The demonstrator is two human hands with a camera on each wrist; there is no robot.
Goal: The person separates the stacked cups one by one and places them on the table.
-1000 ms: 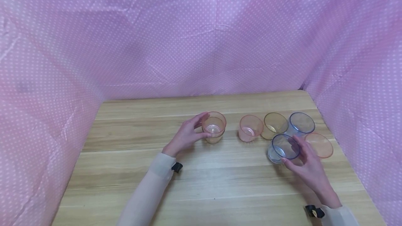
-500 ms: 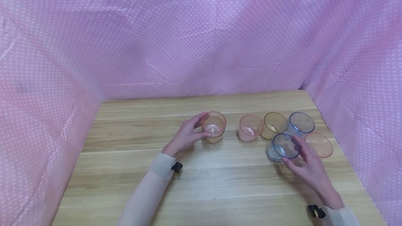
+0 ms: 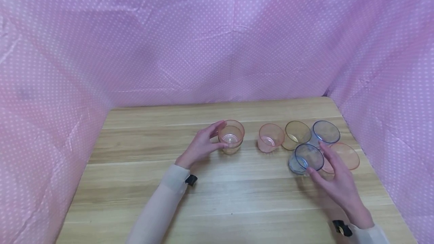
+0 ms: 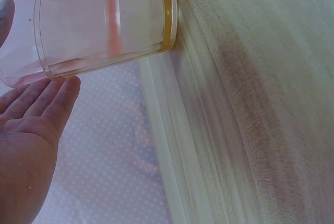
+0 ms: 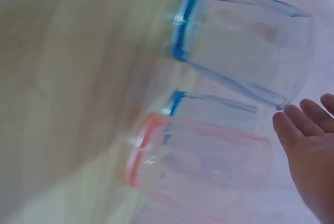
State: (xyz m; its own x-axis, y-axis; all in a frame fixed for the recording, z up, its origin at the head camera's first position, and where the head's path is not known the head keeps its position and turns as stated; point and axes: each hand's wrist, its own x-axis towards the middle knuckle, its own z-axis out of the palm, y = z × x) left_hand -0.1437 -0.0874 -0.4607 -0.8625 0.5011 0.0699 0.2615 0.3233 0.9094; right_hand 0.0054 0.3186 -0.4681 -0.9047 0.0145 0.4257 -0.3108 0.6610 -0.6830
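My left hand [image 3: 201,144] holds the rim of a clear pink cup [image 3: 237,133], thumb on the near side and fingers on the far side. That cup sits nested inside a yellow cup [image 3: 230,151], whose amber base meets the tabletop in the left wrist view. On the right, a clear blue cup [image 3: 297,165] stands upright on the table. My right hand [image 3: 340,185] is beside its rim with thumb and fingers spread apart. The right wrist view shows straight fingertips [image 5: 280,122] just off the edge of the blue cup.
A pink cup [image 3: 266,144] and a yellow cup [image 3: 291,142] stand side by side behind the blue one. Farther right are another blue cup [image 3: 325,133] and another pink cup [image 3: 347,157]. Pink dotted cloth [image 3: 217,48] walls the wooden table [image 3: 203,206].
My right hand has loosened from the blue cup's rim and drawn slightly to the right, after the cup shifted a little away from me. The left hand and its nested cups stay put.
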